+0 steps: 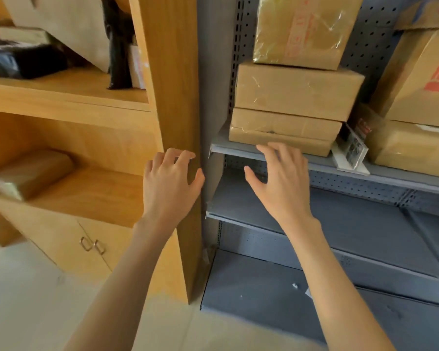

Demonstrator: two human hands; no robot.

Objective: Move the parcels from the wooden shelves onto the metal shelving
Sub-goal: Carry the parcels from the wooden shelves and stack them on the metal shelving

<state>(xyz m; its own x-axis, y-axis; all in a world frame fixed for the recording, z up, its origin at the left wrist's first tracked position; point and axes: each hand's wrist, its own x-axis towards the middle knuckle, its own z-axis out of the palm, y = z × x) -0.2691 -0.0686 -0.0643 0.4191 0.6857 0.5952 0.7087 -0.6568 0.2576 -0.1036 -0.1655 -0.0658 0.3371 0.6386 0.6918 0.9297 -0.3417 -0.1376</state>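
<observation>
Brown cardboard parcels are stacked on the grey metal shelving (238,148): a flat one (284,133) at the bottom, a thicker one (297,89) on it, a taped one (304,29) on top. My right hand (279,181) is open just below the flat parcel's front edge, holding nothing. My left hand (170,181) is open in front of the wooden upright (175,72). On the wooden shelves (69,97) lie a brown parcel (31,173), a black-wrapped parcel (18,59) and a slanted cardboard parcel (61,24).
More large cardboard boxes (421,79) fill the metal shelf at the right, with a small clear-wrapped packet (352,148) between them and the stack. Lower metal shelves (365,224) are bare. A wooden cabinet with metal door handles (91,245) stands below the wooden shelves.
</observation>
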